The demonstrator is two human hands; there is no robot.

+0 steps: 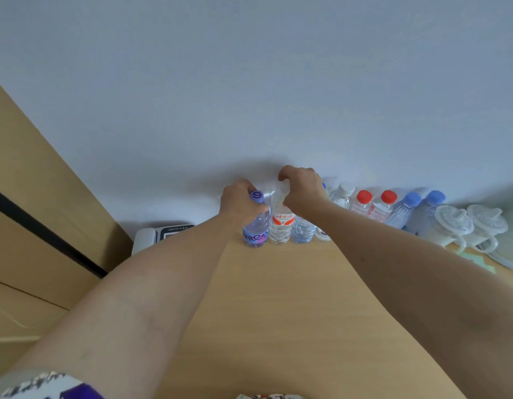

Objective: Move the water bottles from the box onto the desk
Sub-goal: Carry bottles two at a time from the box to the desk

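Now both hands grip upright bottles on the desk (278,298): left hand (239,204) the purple-capped bottle (256,226), right hand (302,190) the red-labelled bottle (281,226).

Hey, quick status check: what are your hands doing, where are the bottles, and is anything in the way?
Left hand grips purple bottle. Right hand grips the next bottle. Both standing on desk, in row by wall. Nothing blocking.

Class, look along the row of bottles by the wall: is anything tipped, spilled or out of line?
Nothing stands out. The bottles stand upright along the wall, no water on the desk. The left hand grips the purple-capped bottle; the right hand holds the red-labelled bottle.
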